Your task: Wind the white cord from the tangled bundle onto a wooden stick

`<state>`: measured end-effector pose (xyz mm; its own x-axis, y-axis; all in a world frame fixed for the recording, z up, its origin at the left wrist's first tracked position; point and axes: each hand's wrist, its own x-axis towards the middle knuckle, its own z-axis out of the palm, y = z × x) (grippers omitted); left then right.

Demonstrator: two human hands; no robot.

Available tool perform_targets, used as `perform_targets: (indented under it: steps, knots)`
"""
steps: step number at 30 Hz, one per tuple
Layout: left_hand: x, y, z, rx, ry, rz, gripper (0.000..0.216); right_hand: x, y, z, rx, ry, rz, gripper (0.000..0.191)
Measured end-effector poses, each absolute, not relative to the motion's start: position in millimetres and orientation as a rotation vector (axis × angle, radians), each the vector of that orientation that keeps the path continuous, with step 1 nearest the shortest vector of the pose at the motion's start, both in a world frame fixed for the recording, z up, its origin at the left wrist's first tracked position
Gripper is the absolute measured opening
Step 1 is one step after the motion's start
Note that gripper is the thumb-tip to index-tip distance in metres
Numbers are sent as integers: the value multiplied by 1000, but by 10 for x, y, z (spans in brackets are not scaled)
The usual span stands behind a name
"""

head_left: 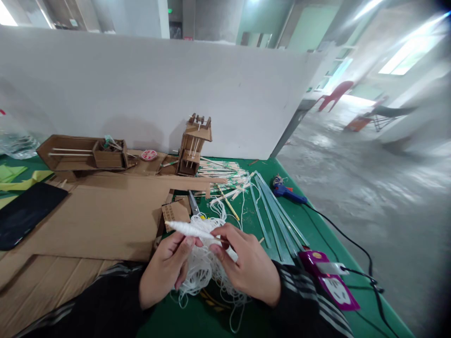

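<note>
A thin wooden stick wound thickly with white string [192, 230] lies across between my two hands. My left hand [167, 265] pinches the wound part from below, near its middle. At the right end, my right hand [244, 260] has its thumb and fingers closed round the bare stick by the winding. Below and behind both hands spreads a loose tangle of white string [199, 274], and some of its strands trail toward the back. Scissors [193, 203] lie just beyond the tangle, their handles partly covered.
Cardboard sheets [116, 211] and a black phone [31, 213] lie left. Cardboard models [192, 150] stand by the white partition [158, 89]. Wooden sticks [225, 171], clear glue sticks [278, 216], a blue glue gun [289, 191] and a purple power strip [327, 279] occupy the right.
</note>
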<state>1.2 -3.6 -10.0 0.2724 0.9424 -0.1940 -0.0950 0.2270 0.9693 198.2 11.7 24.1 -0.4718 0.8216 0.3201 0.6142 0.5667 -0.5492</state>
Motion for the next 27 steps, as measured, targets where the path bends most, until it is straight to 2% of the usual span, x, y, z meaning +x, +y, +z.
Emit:
perform_targets:
  steps: [3, 8, 14, 18, 24, 27]
  knots:
    - [18, -35, -117, 1009, 1004, 935, 47, 1981, 106, 232, -1185, -2217, 501, 4]
    - [28, -45, -127, 964, 975, 953, 41, 1982, 115, 232, -1105, -2260, 378, 15]
    - [5, -34, -88, 1110, 1075, 1009, 41, 1972, 111, 210, -1160, -2219, 471, 2]
    - [25, -44, -49, 1134, 1100, 976, 41, 1986, 122, 213, -1110, -2276, 386, 15]
    - [79, -47, 4, 1024, 1059, 1039, 43, 1974, 105, 219, -1172, -2238, 472, 3]
    - [73, -44, 9, 1082, 1071, 1052, 41, 1972, 109, 196, -1122, -2297, 375, 11]
